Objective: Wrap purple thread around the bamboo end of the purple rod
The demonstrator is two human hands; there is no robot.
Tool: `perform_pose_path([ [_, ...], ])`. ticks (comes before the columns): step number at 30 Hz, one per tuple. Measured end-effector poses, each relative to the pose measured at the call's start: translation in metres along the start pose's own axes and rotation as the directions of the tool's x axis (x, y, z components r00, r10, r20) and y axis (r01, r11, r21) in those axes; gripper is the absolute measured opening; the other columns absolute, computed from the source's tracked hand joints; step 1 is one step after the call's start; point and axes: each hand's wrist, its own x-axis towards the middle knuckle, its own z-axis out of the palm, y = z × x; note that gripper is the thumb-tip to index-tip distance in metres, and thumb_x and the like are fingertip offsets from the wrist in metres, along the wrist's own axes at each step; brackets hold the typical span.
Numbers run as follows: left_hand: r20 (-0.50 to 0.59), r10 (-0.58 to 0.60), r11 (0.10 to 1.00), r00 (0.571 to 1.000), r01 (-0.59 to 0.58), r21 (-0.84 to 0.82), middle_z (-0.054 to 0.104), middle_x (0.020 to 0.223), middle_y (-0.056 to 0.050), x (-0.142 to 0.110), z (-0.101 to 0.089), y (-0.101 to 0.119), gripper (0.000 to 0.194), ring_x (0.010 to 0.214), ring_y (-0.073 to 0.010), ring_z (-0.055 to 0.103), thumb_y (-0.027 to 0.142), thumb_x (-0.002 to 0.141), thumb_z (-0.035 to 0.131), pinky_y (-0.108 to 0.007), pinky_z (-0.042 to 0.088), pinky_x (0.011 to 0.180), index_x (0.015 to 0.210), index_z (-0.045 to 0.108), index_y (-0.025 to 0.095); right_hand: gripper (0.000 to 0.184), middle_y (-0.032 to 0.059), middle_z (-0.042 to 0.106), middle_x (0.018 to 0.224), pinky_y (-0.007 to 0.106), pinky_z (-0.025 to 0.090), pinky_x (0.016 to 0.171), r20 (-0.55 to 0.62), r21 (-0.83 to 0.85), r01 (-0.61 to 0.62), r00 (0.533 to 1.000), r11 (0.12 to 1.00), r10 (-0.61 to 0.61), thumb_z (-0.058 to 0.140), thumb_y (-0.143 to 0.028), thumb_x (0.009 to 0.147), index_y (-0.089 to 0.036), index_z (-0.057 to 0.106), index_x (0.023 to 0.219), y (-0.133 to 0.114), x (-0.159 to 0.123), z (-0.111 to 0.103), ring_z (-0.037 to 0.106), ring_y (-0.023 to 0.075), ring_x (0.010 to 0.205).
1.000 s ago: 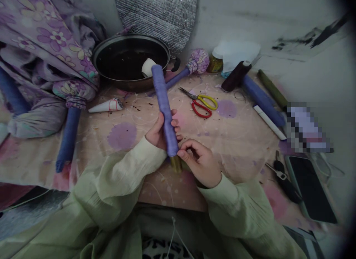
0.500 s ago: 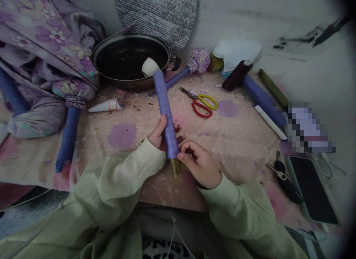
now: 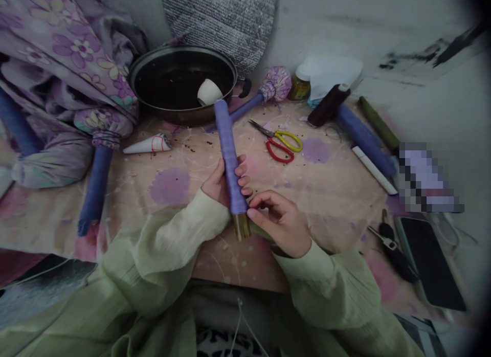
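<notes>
My left hand (image 3: 217, 185) is wrapped round a long purple-blue roll (image 3: 229, 152), its thumb on the near side and fingertips showing at the right. The roll is tilted, its top by the pan's rim and its gold lower end (image 3: 241, 227) towards me. My right hand (image 3: 282, 221) is beside the lower end of the purple part, thumb and forefinger drawn together at its edge. What lies between those fingertips, if anything, is too small to make out.
Behind stands a black pan (image 3: 184, 111) with a white cup (image 3: 209, 92) in it. Scissors (image 3: 284, 142), a white cone (image 3: 148, 143), a dark thread spool (image 3: 328, 106), keys (image 3: 391, 244) and a phone (image 3: 431, 262) lie on the patterned table cover (image 3: 330, 193). Floral cloth (image 3: 76, 50) is at left.
My left fingers have curled further round the roll, showing more at its right side. The right hand has shifted slightly right, and the gold end has tipped slightly upward in view.
</notes>
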Motion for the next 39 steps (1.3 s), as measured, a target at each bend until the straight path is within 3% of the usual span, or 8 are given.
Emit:
perform_pose_path([
  [6, -0.103, 0.057, 0.998, 0.993, -0.061, -0.034, 0.046, 0.061, 0.002, -0.0013, 0.0067, -0.0041, 0.033, 0.04, -0.0032, 0.038, 0.025, 0.094, 0.028, -0.014, 0.031, 0.039, 0.071, 0.051, 0.017, 0.009, -0.0004, 0.058, 0.072, 0.026, 0.047, 0.062, -0.026, 0.014, -0.028, 0.999, 1.0, 0.028, 0.062, -0.027, 0.077, -0.02, 0.057, 0.077, -0.0001, 0.0007, 0.0018, 0.055, 0.0116, 0.066],
  [11, -0.23, 0.076, 0.997, 0.97, -0.075, 0.016, 0.053, 0.06, 0.0, -0.0003, 0.0077, -0.0065, 0.025, 0.059, -0.0106, 0.057, 0.028, 0.092, 0.037, -0.018, 0.043, 0.048, 0.077, 0.053, 0.018, 0.011, 0.0, 0.06, 0.074, 0.027, 0.047, 0.062, -0.017, 0.04, -0.027, 0.999, 0.999, 0.027, 0.061, -0.03, 0.078, -0.02, 0.057, 0.078, 0.0014, 0.0018, 0.0006, 0.056, 0.0117, 0.067],
  [15, -0.145, 0.085, 0.993, 0.986, -0.072, 0.092, 0.057, 0.064, 0.001, -0.0001, 0.0028, -0.0049, 0.023, 0.065, -0.0108, 0.059, 0.031, 0.092, 0.037, -0.023, 0.049, 0.059, 0.095, 0.057, 0.019, 0.009, 0.0003, 0.06, 0.074, 0.027, 0.047, 0.064, -0.028, 0.018, -0.016, 0.999, 1.0, 0.016, 0.061, -0.029, 0.078, -0.021, 0.057, 0.078, 0.0029, 0.0018, 0.0003, 0.056, 0.0122, 0.068],
  [19, -0.033, -0.009, 0.997, 0.999, 0.012, 0.076, 0.052, 0.061, 0.003, -0.0015, 0.0012, -0.0017, 0.035, 0.049, -0.008, 0.05, 0.034, 0.094, 0.027, -0.023, 0.042, 0.049, 0.101, 0.056, 0.016, 0.008, 0.0026, 0.063, 0.081, 0.03, 0.049, 0.068, -0.048, 0.01, -0.033, 0.998, 0.999, 0.033, 0.062, -0.028, 0.077, -0.021, 0.057, 0.079, 0.0042, 0.0007, 0.0019, 0.058, 0.0143, 0.073],
  [27, -0.059, -0.054, 0.998, 0.997, 0.056, 0.032, 0.041, 0.056, 0.005, -0.0019, 0.0031, -0.0004, 0.039, 0.034, -0.0011, 0.029, 0.033, 0.094, 0.026, -0.015, 0.026, 0.035, 0.072, 0.053, 0.015, 0.006, 0.0012, 0.061, 0.078, 0.029, 0.05, 0.068, 0.06, 0.035, 0.01, 0.998, 0.999, -0.012, 0.061, -0.025, 0.078, -0.021, 0.058, 0.082, 0.0015, -0.001, 0.0029, 0.059, 0.0137, 0.073],
  [29, -0.07, -0.066, 0.998, 0.995, 0.067, 0.012, 0.042, 0.057, 0.003, -0.0008, 0.0038, -0.0012, 0.042, 0.035, -0.001, 0.033, 0.032, 0.095, 0.024, -0.013, 0.027, 0.034, 0.066, 0.049, 0.014, 0.006, 0.0007, 0.06, 0.077, 0.029, 0.05, 0.068, 0.061, 0.047, 0.012, 0.998, 0.999, -0.015, 0.061, -0.024, 0.078, -0.021, 0.058, 0.082, 0.0018, -0.0006, 0.0025, 0.059, 0.0132, 0.073],
  [33, -0.105, 0.027, 0.999, 0.994, -0.025, 0.021, 0.046, 0.056, 0.002, 0.002, 0.0042, -0.0037, 0.04, 0.051, -0.0074, 0.05, 0.033, 0.095, 0.022, -0.016, 0.038, 0.042, 0.073, 0.051, 0.015, 0.007, 0.0005, 0.06, 0.077, 0.028, 0.05, 0.067, 0.021, 0.062, -0.012, 1.0, 0.998, 0.011, 0.062, -0.026, 0.077, -0.021, 0.058, 0.08, 0.0045, 0.0004, 0.0023, 0.058, 0.0129, 0.072],
  [39, -0.118, 0.037, 0.99, 0.992, -0.021, 0.139, 0.056, 0.064, 0.001, 0.0024, 0.0032, -0.0033, 0.032, 0.046, -0.0073, 0.049, 0.034, 0.093, 0.031, -0.02, 0.04, 0.043, 0.091, 0.057, 0.015, 0.008, 0.0003, 0.061, 0.075, 0.029, 0.05, 0.068, -0.027, 0.015, -0.012, 1.0, 1.0, 0.012, 0.064, -0.025, 0.076, -0.021, 0.058, 0.079, 0.0065, -0.0003, 0.0042, 0.059, 0.0139, 0.072],
])
